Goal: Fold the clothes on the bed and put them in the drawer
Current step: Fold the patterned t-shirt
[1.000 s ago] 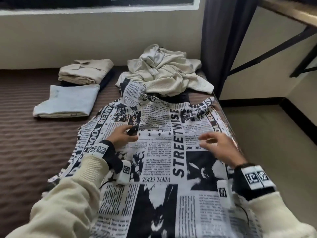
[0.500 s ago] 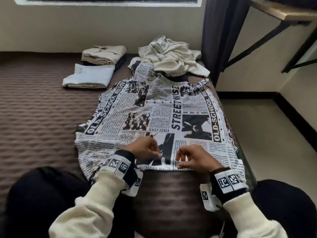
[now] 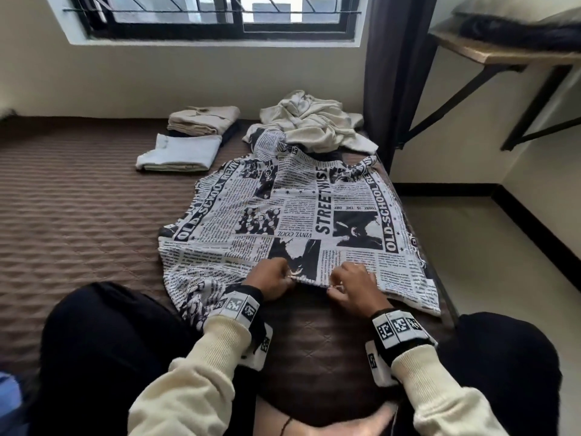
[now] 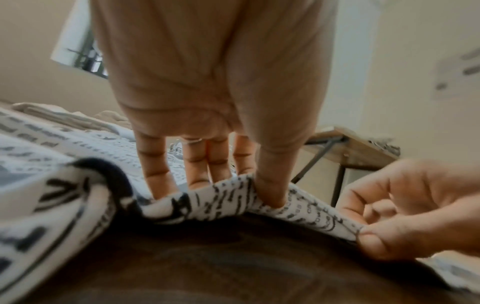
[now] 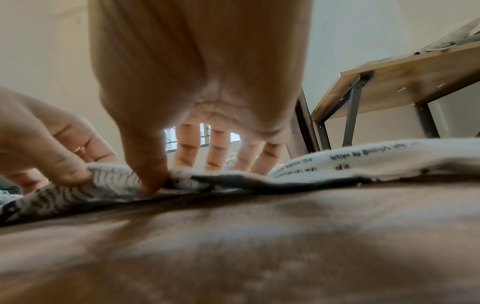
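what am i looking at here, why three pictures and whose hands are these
No machine here: a person folding clothes on a bed, wearing three cameras. The big picture comes from the head; the two close ones from each wrist, looking along the fingers. The left hand and right hand each pinch the near hem of a newspaper-print shirt spread flat. Beyond it lie two folded piles and a crumpled cream garment.
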`<act>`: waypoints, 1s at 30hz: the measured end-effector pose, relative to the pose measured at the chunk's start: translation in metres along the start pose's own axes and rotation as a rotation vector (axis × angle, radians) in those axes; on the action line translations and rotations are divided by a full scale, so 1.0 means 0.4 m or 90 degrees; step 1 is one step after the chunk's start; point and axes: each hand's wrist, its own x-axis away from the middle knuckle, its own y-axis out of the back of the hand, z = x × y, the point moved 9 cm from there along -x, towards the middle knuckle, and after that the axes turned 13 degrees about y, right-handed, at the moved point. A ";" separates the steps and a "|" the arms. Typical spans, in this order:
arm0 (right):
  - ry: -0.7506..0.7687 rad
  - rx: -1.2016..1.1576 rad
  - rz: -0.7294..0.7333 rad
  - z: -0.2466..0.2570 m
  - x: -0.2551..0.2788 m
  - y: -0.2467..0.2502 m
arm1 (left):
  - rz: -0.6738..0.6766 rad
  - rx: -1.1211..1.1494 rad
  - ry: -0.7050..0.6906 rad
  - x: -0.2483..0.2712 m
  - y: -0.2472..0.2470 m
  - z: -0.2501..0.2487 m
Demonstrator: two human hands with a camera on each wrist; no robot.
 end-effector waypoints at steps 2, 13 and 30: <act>0.020 -0.014 -0.031 0.013 0.001 0.017 | -0.005 0.052 -0.009 0.011 0.018 0.004; -0.364 0.099 -0.168 -0.200 0.134 0.134 | -0.065 -0.061 0.244 0.024 0.016 0.147; -0.489 -0.174 -0.565 -0.417 0.196 0.239 | -0.227 0.313 0.116 -0.135 0.232 0.128</act>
